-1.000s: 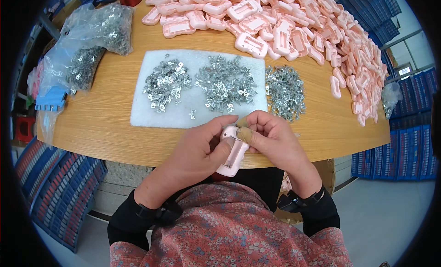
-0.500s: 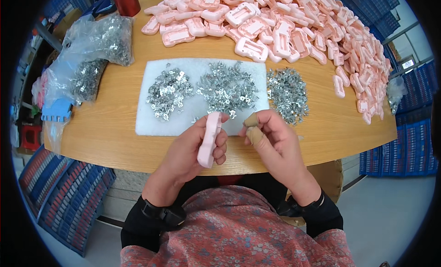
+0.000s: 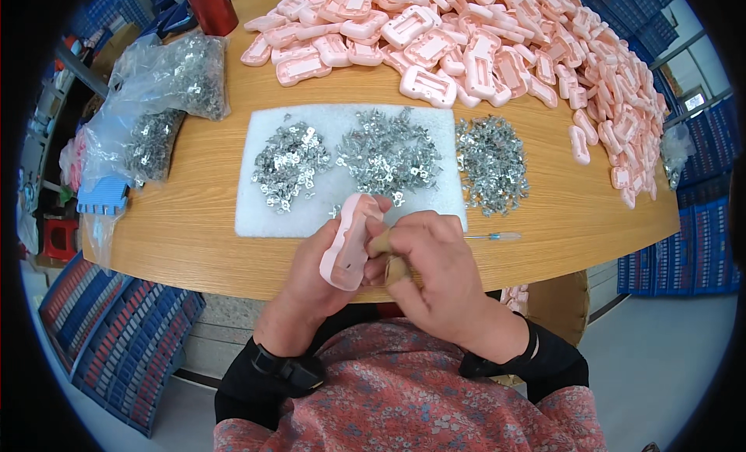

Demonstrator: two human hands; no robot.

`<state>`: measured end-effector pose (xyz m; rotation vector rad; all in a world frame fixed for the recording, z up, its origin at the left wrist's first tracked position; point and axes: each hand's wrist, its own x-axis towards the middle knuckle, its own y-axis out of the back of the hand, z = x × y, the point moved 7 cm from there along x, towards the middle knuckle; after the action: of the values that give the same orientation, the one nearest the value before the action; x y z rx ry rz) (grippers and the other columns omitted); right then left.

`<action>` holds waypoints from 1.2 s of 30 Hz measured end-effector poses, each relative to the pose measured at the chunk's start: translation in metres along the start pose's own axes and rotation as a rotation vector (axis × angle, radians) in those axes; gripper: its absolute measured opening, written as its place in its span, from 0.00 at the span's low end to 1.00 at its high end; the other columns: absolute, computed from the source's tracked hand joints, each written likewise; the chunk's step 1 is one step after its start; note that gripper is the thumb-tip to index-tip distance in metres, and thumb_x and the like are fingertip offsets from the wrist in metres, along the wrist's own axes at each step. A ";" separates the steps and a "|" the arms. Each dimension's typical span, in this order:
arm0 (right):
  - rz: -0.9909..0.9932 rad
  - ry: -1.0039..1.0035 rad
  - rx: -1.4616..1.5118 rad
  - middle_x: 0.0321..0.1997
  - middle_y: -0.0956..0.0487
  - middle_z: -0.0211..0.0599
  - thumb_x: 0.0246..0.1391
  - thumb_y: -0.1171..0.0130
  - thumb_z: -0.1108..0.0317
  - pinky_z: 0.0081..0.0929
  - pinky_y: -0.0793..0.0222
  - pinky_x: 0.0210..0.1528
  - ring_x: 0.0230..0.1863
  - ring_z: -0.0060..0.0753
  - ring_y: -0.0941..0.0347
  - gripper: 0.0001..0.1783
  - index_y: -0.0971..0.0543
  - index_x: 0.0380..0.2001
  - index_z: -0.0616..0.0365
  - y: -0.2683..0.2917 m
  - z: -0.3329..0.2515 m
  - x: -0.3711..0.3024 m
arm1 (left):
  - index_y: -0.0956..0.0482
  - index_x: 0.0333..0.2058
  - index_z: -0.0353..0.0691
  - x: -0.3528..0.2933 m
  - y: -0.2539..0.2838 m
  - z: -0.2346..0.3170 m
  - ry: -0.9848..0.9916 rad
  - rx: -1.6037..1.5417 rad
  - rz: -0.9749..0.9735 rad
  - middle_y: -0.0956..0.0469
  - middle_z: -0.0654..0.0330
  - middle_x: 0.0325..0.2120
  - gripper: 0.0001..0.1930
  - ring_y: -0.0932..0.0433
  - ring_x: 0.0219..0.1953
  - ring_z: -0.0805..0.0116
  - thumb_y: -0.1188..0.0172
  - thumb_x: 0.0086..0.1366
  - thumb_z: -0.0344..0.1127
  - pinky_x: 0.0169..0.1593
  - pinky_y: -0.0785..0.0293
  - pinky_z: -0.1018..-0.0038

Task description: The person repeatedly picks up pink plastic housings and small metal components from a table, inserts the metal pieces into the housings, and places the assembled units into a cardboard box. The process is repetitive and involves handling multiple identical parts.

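Observation:
A pale pink plastic housing half is tilted in my left hand, its hollow side turned partly up and to the right. The fingers of that hand wrap round its far edge and underside. My right hand reaches across to the housing's right edge, thumb and forefinger in beige finger covers bent together there. Whatever sits between those two fingertips is too small or hidden to make out. Just beyond the hands, small silvery metal clips lie heaped on a white foam sheet.
Another heap of metal pieces lies right of the foam. A thin tool with a translucent handle rests nearby. Many pink housings cover the table's far right. Bags of metal parts, a blue block and a red bottle stand left.
My right hand has moved left and down onto the housing. The housing has turned so its hollow side shows. The thin tool, earlier covered by my right hand, is now visible.

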<state>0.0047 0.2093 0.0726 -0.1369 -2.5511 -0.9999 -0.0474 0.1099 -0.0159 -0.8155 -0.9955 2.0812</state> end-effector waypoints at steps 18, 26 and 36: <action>0.156 -0.087 0.093 0.38 0.23 0.37 0.42 0.36 0.76 0.38 0.33 0.46 0.44 0.46 0.27 0.17 0.21 0.40 0.60 0.024 0.014 -0.005 | 0.31 0.61 0.41 0.003 -0.011 -0.008 0.075 -0.221 -0.140 0.31 0.61 0.27 0.24 0.37 0.25 0.69 0.57 0.75 0.49 0.30 0.43 0.73; 0.017 -0.135 0.251 0.38 0.23 0.39 0.44 0.34 0.77 0.30 0.29 0.38 0.37 0.41 0.24 0.15 0.21 0.38 0.61 0.021 0.035 0.005 | 0.30 0.55 0.43 -0.006 -0.017 -0.017 0.146 -0.091 -0.255 0.33 0.62 0.26 0.20 0.39 0.25 0.71 0.61 0.76 0.47 0.31 0.40 0.74; -0.038 -0.283 0.350 0.36 0.22 0.33 0.52 0.36 0.77 0.23 0.30 0.36 0.34 0.26 0.25 0.08 0.19 0.37 0.61 0.019 0.045 0.001 | 0.30 0.51 0.41 -0.004 -0.008 -0.023 0.202 -0.090 -0.310 0.35 0.64 0.26 0.20 0.39 0.26 0.72 0.63 0.76 0.50 0.31 0.40 0.75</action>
<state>-0.0069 0.2538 0.0550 -0.1393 -2.9512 -0.5643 -0.0251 0.1194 -0.0201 -0.8391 -1.0376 1.6686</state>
